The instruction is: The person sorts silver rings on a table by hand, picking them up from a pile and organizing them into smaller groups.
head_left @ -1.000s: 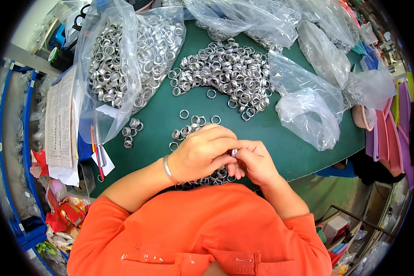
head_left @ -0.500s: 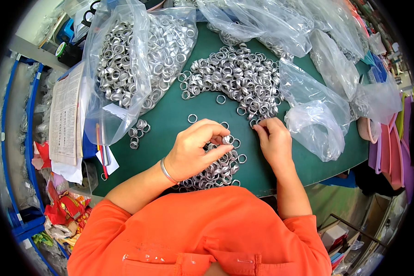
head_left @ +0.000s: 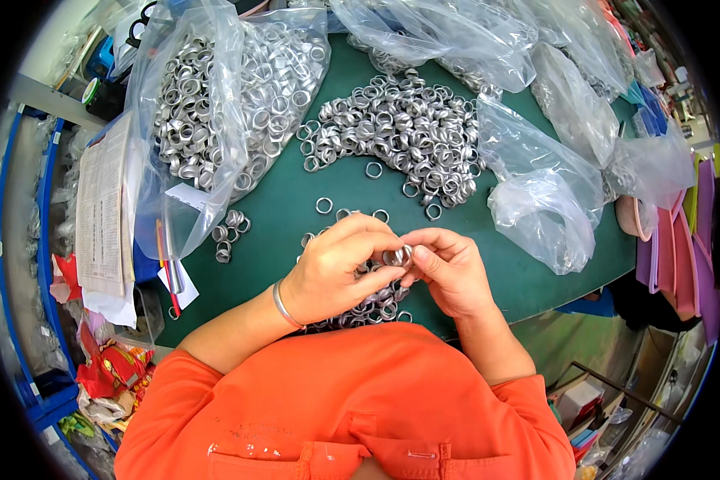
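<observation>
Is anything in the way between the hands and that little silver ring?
No. The left hand and right hand both already pinch the silver ring between their fingertips, above the small pile of rings on the green table.

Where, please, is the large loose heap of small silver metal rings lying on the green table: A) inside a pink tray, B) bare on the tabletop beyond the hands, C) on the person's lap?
B: the loose heap of silver metal rings lies directly on the green table, beyond both hands.

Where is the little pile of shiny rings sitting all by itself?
In the head view, the small cluster of silver metal rings lies on the green table, left of the left hand, just below the big clear plastic bag of rings.
</observation>
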